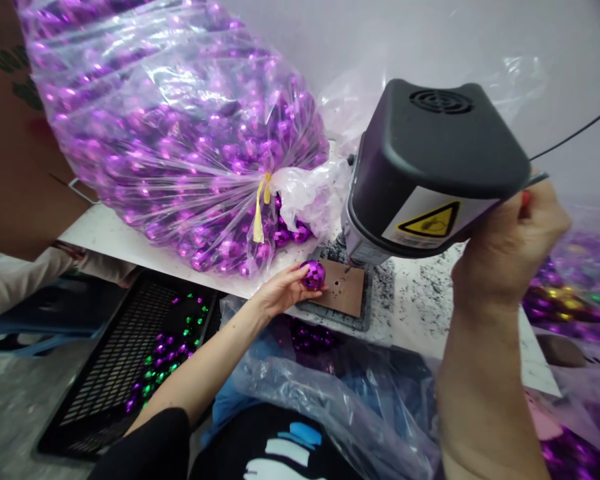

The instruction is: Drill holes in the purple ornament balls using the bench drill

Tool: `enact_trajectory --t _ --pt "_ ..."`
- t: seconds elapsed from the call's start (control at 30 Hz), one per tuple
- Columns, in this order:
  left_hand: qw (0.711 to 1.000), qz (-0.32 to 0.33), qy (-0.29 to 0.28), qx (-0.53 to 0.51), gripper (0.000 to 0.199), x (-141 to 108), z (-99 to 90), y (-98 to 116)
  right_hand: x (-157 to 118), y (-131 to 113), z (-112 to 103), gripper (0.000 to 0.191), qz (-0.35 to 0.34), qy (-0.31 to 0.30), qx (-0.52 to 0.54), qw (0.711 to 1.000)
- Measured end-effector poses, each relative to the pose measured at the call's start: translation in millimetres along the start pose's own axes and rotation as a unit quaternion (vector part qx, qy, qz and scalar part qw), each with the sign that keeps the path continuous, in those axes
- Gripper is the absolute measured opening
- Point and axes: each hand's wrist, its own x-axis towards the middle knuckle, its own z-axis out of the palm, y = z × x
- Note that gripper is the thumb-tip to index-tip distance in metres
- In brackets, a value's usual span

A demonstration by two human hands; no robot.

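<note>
Between the thumb and fingers of my left hand [293, 288] is a shiny purple faceted ball [313, 275]. It is at the left side of a brown plate [347, 293] with a small hole, which lies on the grey base of a black bench machine [440, 153] that looks like a drill press. A yellow warning label [433, 220] marks the machine's housing. My right hand [515, 240] is closed round a handle at the machine's right side, with a bit of red showing by the fingers. The housing hides most of the machine's lower working end.
A big clear bag [180, 140] of purple balls, tied with yellow, fills the back left; loose balls [283, 235] sit beside it. Dark specks cover the white table [420, 300]. Below left stands a black crate [100, 360] with green and purple beads. Another person's arm [35, 277] shows at far left.
</note>
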Motion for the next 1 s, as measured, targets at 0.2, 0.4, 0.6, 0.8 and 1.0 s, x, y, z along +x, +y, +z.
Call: enact_trajectory --t 0.2,0.4,0.6,0.8,1.0 --pt "0.990 0.052 0.063 0.115 0.047 7 10.5 -1 0 2 -2 0.063 -0.010 0.007 -0.012 1.000" --pt "0.958 0.130 0.082 0.241 0.060 12 9.7 -8 0 2 -1 0.062 0.000 -0.003 0.007 1.000" --pt "0.881 0.216 0.085 0.413 0.055 14 22.3 -24 -1 1 -1 0.062 -0.002 0.002 -0.007 1.000" --pt "0.770 0.268 0.100 0.571 0.049 19 32.3 -33 -1 1 -1 0.064 -0.004 0.000 -0.013 1.000" --pt "0.671 0.307 0.063 0.672 0.049 23 30.7 -37 -2 0 0 0.065 -0.026 0.022 -0.028 0.999"
